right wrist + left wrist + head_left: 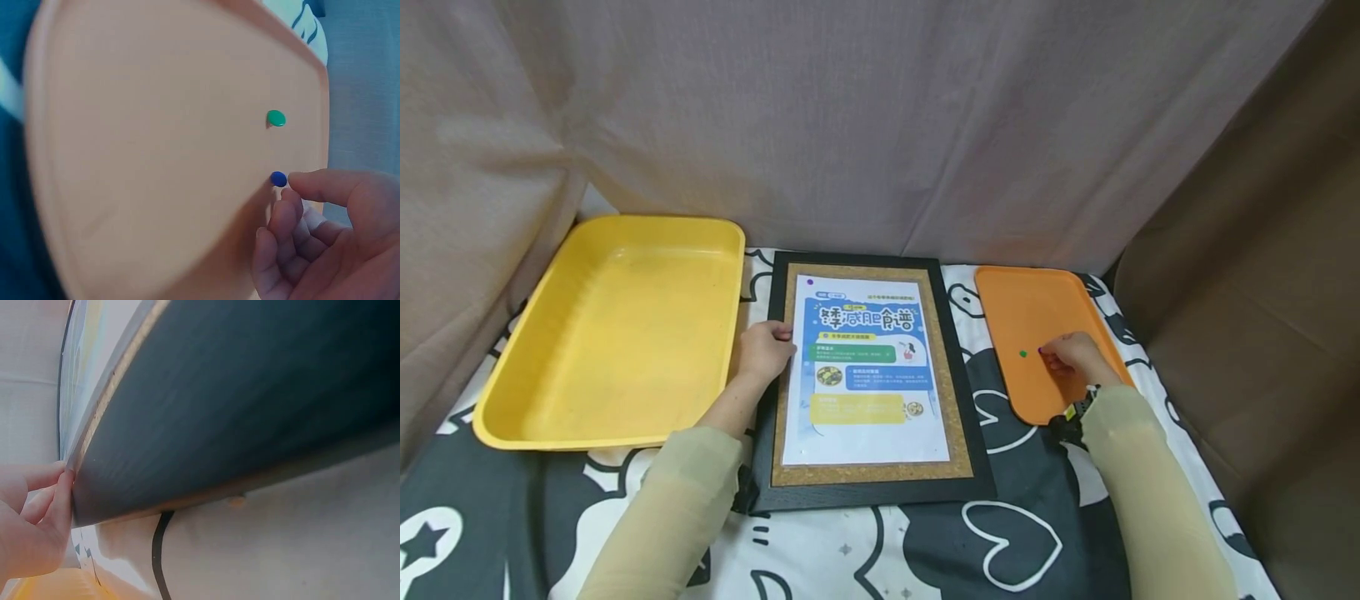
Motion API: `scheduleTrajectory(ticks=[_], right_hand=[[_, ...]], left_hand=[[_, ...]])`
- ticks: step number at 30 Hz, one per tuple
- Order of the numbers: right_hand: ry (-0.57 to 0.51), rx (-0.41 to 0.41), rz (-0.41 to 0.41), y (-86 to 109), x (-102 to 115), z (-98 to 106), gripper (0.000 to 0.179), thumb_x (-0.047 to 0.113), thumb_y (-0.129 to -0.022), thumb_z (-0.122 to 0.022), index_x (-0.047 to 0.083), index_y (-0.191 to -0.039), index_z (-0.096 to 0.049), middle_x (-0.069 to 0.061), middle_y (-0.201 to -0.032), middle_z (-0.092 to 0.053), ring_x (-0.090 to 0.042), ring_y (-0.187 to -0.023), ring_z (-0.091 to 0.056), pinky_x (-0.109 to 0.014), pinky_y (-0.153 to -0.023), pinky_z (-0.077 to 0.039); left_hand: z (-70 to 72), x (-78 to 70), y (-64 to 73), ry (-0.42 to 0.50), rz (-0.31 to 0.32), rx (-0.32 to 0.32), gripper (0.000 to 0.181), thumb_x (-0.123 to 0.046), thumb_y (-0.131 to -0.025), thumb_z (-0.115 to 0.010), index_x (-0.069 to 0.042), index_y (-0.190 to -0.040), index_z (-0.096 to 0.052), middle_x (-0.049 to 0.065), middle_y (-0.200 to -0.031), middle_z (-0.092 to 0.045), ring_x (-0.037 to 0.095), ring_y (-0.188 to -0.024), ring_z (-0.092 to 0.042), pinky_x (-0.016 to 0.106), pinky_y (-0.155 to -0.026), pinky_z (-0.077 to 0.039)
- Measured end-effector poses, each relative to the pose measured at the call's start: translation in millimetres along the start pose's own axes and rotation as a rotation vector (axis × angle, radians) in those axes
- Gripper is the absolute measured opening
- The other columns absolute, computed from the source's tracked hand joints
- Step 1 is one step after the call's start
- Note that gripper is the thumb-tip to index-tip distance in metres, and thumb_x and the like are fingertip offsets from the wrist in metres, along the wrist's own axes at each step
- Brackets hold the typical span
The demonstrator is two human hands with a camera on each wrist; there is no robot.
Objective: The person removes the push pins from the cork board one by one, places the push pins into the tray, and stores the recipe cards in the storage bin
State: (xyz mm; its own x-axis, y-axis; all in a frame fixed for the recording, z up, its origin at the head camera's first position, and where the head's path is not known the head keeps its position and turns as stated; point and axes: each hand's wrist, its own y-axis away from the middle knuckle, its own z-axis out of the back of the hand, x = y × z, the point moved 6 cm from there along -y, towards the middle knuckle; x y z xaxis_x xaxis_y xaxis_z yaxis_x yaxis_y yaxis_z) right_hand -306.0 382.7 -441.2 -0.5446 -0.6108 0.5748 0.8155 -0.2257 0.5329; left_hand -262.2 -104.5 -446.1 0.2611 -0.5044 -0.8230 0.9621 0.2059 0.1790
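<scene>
Left hand (765, 350): thumb and finger pinch the left edge of the printed sheet (868, 367)
Right hand (1081, 357): curled, tips at the blue pin (279, 179); cannot tell whether it is gripped
Orange tray (1026, 308): shallow, holds green pin (276, 118) and blue; partly hidden by hand
Sheet's backing: grainy cork board (872, 475), black frame (872, 497)
Yellow tray (610, 333): glossy, round-cornered

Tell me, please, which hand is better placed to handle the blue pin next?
Probably the right hand: it is over the orange tray, its fingertips right at the blue pin. The left hand is at the left edge of the paper on the framed board, farther from the tray.
</scene>
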Motion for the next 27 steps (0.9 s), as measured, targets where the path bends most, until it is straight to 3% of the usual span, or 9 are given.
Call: scheduleTrajectory(ticks=[9,13,17,21,27], right_hand=[[0.025,0.006,0.085,8.6,30,2,0.029,0.029,-0.095,-0.046,0.002,-0.09,-0.055,0.002,-0.062,-0.05,-0.022,-0.073,-0.052,-0.028,-0.072,-0.04],[0.042,-0.024,0.115,10.8,52,-6,0.031,0.032,-0.095,-0.045,0.004,-0.088,-0.053,0.001,-0.06,-0.049,-0.024,-0.073,-0.052,-0.032,-0.075,-0.041],[0.04,-0.065,0.155,7.9,80,-21,0.027,0.029,-0.095,-0.046,0.005,-0.084,-0.05,0.003,-0.06,-0.05,-0.02,-0.067,-0.053,-0.03,-0.07,-0.045],[0.017,-0.085,0.231,9.0,113,-41,0.023,0.022,-0.094,-0.049,0.001,-0.087,-0.053,0.002,-0.065,-0.054,-0.015,-0.064,-0.053,-0.028,-0.066,-0.049],[0.003,-0.045,0.303,11.4,156,-73,0.029,0.019,-0.093,-0.051,-0.007,-0.103,-0.056,0.003,-0.065,-0.052,-0.01,-0.06,-0.053,-0.03,-0.069,-0.052]], left_hand=[[0.3,-0.4,0.5,0.015,0.009,0.005,0.032,-0.002,-0.088,-0.058,0.003,-0.12,-0.059,0.021,-0.112,-0.062,0.03,-0.1,-0.061,0.039,-0.087,-0.054],[-0.6,0.1,0.6,0.012,0.012,0.007,0.031,-0.002,-0.088,-0.058,0.003,-0.119,-0.06,0.02,-0.111,-0.063,0.03,-0.099,-0.061,0.038,-0.086,-0.054],[-0.3,0.6,0.2,0.011,0.011,0.002,0.031,-0.002,-0.088,-0.058,0.003,-0.118,-0.06,0.02,-0.111,-0.063,0.029,-0.098,-0.061,0.037,-0.086,-0.054],[-0.2,1.2,0.0,0.016,0.015,0.001,0.031,-0.002,-0.088,-0.058,0.003,-0.119,-0.06,0.02,-0.111,-0.063,0.029,-0.098,-0.061,0.037,-0.086,-0.054],[-1.2,0.5,0.4,0.013,0.018,0.003,0.032,-0.002,-0.088,-0.059,0.003,-0.119,-0.06,0.02,-0.111,-0.063,0.029,-0.099,-0.061,0.037,-0.087,-0.054]])
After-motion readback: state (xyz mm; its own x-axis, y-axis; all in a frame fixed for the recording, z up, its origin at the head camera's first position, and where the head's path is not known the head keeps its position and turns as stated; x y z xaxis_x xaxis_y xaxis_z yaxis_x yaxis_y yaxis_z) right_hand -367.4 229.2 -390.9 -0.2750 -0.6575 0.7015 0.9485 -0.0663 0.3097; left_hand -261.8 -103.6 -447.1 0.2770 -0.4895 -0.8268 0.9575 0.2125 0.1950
